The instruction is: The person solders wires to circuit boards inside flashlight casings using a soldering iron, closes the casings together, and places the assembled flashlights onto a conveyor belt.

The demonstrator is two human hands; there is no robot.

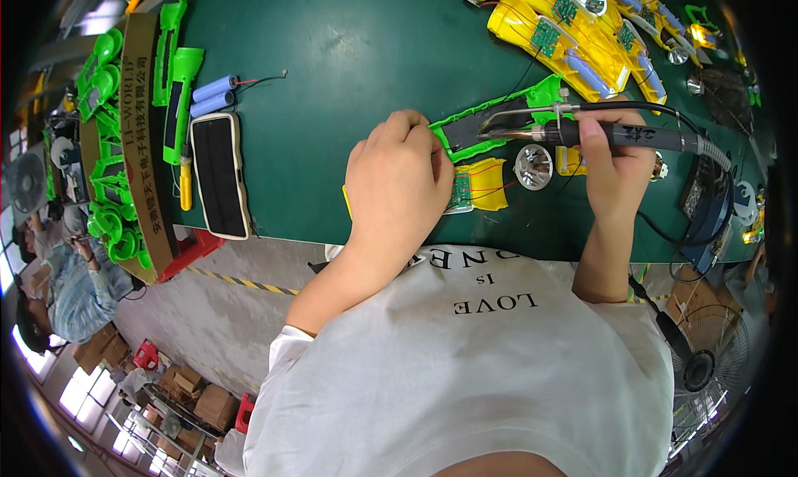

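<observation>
My left hand (pixel 403 174) is closed at the left end of a green plastic flashlight housing (pixel 499 118) with a dark panel inside, pinning it to the bench; its fingertips are partly hidden. In my right hand (pixel 615 165) is a soldering iron (pixel 672 138), a thin curved metal tube fixed alongside it. Its tip points left, over the dark panel; I cannot tell whether they touch. Closer to me lies a yellow housing (pixel 490 186) with a green circuit board and thin wires, partly covered by my left hand. Beside it sits a round silver reflector (pixel 533 167).
Yellow flashlight housings (pixel 573 45) with boards and blue cells crowd the far right. To the left lie a phone (pixel 220 175), two blue battery cells (pixel 213 95), a yellow-handled screwdriver (pixel 185 186) and a cardboard box (pixel 143 145) of green parts. A blue unit (pixel 706 203) stands right, cables nearby.
</observation>
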